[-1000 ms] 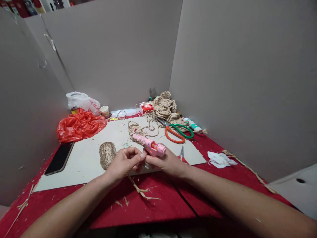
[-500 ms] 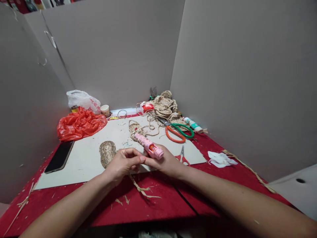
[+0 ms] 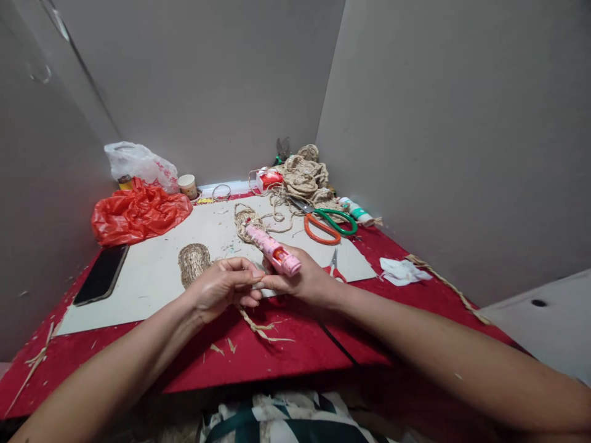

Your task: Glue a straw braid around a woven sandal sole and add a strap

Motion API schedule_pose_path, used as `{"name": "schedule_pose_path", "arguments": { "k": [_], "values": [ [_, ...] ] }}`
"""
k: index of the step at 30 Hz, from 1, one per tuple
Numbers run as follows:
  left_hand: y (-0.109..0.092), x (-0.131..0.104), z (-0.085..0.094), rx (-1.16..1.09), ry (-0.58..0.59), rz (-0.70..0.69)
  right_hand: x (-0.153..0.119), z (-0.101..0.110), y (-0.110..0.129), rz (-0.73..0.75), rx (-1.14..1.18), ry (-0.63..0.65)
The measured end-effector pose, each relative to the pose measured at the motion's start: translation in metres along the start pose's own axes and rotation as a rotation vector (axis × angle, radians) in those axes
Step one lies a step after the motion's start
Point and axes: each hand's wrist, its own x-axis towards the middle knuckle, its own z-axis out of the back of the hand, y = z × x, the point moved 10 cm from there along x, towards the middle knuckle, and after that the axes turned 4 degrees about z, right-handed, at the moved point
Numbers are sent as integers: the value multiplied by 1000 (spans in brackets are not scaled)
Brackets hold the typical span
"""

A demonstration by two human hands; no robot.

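We see the right hand (image 3: 298, 277) wrapped round a pink, patterned, tube-shaped glue gun (image 3: 276, 249), its grip closed on the body. The far end overlaps an oval piece of coiled tan cord (image 3: 242, 215) in our view — whether they touch, we cannot tell. The left hand (image 3: 226, 286) meets the right at the fingertips, its thumb and forefinger drawn together; we cannot tell what, if anything, that grip has hold of. Just below it, a frayed pale braided strand (image 3: 253, 323) trails over the red cloth-covered tabletop (image 3: 295, 360). To its left, a brown woven sole-shaped pad (image 3: 191, 264) lies flat on the large off-white board (image 3: 143, 292). Beyond the right hand we find small red-handled scissors (image 3: 336, 271) and, farther back, large scissors with orange and green handles (image 3: 323, 231).
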Motion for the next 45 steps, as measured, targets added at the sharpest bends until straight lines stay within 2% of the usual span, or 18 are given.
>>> {"name": "schedule_pose_path", "arguments": {
  "k": [5,9,16,19,26,28,34,37,41,45],
  "values": [
    [6,1,-12,9,179,55,1,-2,3,37,-28,19],
    [5,-1,-22,-25,275,14,2,1,5,44,-20,-6],
    [-1,-8,-32,-127,247,-111,1,2,5,-20,147,-7],
    [-9,-15,-33,-126,245,-154,2,7,6,-13,194,-24],
    [-39,-32,-20,-3,155,-336,5,18,4,-22,265,-37],
    [-39,-31,-19,83,142,-355,4,19,9,26,240,-59],
    [-32,-24,-20,391,103,-350,0,26,21,176,-36,-124],
    [-34,-27,-22,539,63,-399,-4,29,31,307,-155,-160],
    [-35,-32,-23,545,43,-427,-15,27,49,525,-335,-184],
    [-34,-35,-20,513,28,-419,-22,24,57,655,-422,-193]
  ]
}}
